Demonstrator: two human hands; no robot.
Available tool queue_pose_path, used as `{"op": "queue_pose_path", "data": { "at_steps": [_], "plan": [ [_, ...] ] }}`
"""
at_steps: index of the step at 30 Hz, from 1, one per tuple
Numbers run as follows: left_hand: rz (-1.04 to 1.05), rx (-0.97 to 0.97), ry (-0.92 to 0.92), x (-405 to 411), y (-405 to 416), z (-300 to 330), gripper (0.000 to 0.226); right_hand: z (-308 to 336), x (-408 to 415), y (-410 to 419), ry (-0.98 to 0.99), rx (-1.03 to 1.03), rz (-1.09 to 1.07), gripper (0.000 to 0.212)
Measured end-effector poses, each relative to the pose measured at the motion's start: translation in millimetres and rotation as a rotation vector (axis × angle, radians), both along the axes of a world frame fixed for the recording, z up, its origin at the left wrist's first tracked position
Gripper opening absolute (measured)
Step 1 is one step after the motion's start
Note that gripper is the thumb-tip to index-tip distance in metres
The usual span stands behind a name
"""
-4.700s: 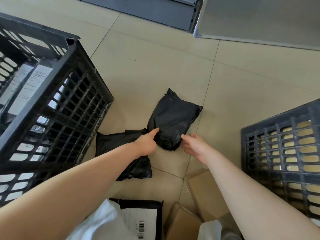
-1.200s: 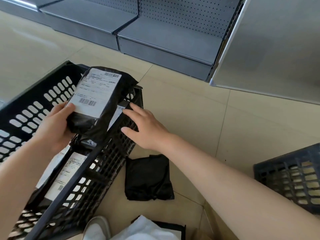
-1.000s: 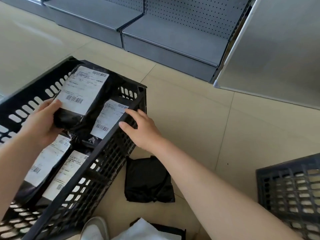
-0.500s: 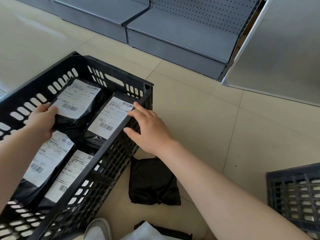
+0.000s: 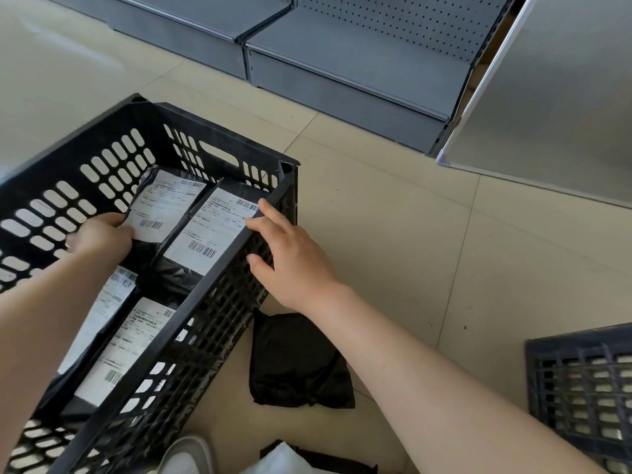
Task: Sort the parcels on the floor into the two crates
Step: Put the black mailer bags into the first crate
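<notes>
A black slatted crate (image 5: 219, 155) fills the left of the head view, with several black parcels lying label-up inside. My left hand (image 5: 99, 236) reaches into the crate and grips the near end of the back-left labelled parcel (image 5: 160, 206), which lies against the crate's far wall. My right hand (image 5: 290, 258) rests on the crate's right rim, fingers spread, holding nothing. Another black parcel (image 5: 294, 360) lies on the floor beside the crate, under my right forearm. The corner of the second crate (image 5: 581, 381) shows at the right edge.
Grey metal shelving (image 5: 342, 63) runs along the back and a grey panel (image 5: 547, 97) stands at the right. My shoe (image 5: 188, 456) and a white-and-black parcel (image 5: 290, 461) sit at the bottom edge. Beige floor tiles lie between the crates.
My left hand has lowered the labelled parcel from above the crate down into its back-left corner. My right hand moved from the parcel onto the crate's rim.
</notes>
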State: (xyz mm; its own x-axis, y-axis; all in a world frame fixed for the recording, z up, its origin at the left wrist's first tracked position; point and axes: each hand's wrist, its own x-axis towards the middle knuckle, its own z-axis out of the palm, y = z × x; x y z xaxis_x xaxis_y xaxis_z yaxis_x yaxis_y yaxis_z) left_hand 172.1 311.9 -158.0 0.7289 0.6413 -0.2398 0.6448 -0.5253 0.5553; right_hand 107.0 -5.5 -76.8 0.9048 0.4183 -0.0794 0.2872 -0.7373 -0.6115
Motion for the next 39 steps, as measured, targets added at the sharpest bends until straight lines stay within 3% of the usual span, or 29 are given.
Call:
{"op": "queue_pose_path", "data": {
  "at_steps": [2,5,9,15,18,20,23,29,39],
  "plan": [
    [-0.126,0.303,0.056,0,-6,5,0.052,-2,0,-1,-0.001,0.001,0.002,0.049],
    [-0.292,0.421,-0.049,2,-25,9,0.05,-4,0,-1,-0.002,-0.001,0.0,0.049],
    [-0.566,0.358,0.06,10,-37,1,0.038,-5,0,0,-0.004,0.01,-0.003,0.049],
    [-0.701,0.224,0.141,13,-34,3,0.039,-9,-1,0,-0.028,0.022,-0.011,0.048],
    [-0.736,0.116,0.062,9,-33,7,0.024,-10,-1,0,-0.036,0.031,-0.009,0.048],
    [-0.777,0.115,0.071,7,-29,3,0.034,-10,-1,0,-0.031,0.033,-0.006,0.048],
    [-0.728,0.153,0.181,10,-26,0,0.047,-9,-1,-1,-0.023,0.04,-0.006,0.048],
    [-0.519,-0.112,0.156,11,-38,19,0.058,-5,-2,0,0.039,0.054,-0.005,0.052],
    [-0.521,-0.167,0.036,-5,-81,57,0.047,14,2,-18,0.151,0.106,0.016,0.062]
  ]
}}
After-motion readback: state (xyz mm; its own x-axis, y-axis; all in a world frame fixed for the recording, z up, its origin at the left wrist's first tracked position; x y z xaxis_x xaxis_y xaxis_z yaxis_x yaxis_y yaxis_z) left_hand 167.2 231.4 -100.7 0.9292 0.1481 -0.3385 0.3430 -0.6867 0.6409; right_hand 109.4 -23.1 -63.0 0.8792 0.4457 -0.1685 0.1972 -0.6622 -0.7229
